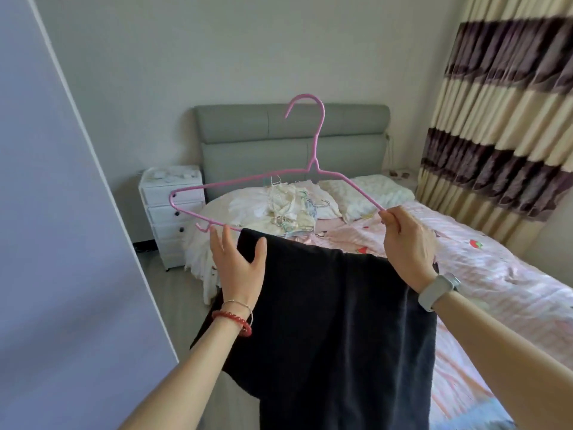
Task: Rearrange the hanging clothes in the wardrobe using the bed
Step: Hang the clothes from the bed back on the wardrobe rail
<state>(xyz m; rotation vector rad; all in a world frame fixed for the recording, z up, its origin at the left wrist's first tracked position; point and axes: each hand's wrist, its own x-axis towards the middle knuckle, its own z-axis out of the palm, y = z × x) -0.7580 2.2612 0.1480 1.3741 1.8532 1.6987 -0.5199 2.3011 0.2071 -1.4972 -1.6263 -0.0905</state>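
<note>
Over the near edge of the bed [483,274], a pink hanger [313,169] is held up with its hook at the top, and a dark garment [335,330] hangs folded over its bottom bar, draping down between the person's arms. The right hand [406,243] pinches the hanger's right shoulder end between thumb and fingers. The left hand [237,262] lies against the cloth's left top corner with fingers spread and fairly straight, touching rather than gripping, just beside the small hook on the bar.

The step in hand looks like dressing or evening this garment on the hanger (it could equally be sliding off; one moment cannot settle that). If it is going on, the next move calls for the left hand to centre the fold on the bar so the weight balances, then for the hook to be carried to the wardrobe rail, which is out of view.

Farther up the bed, a pile of pale clothes [294,209] with several light hangers tangled in it lies near the pillows [372,193]. A white drawer unit [173,212] stands left of the headboard, small pale items on its top; its drawers are closed.
</note>
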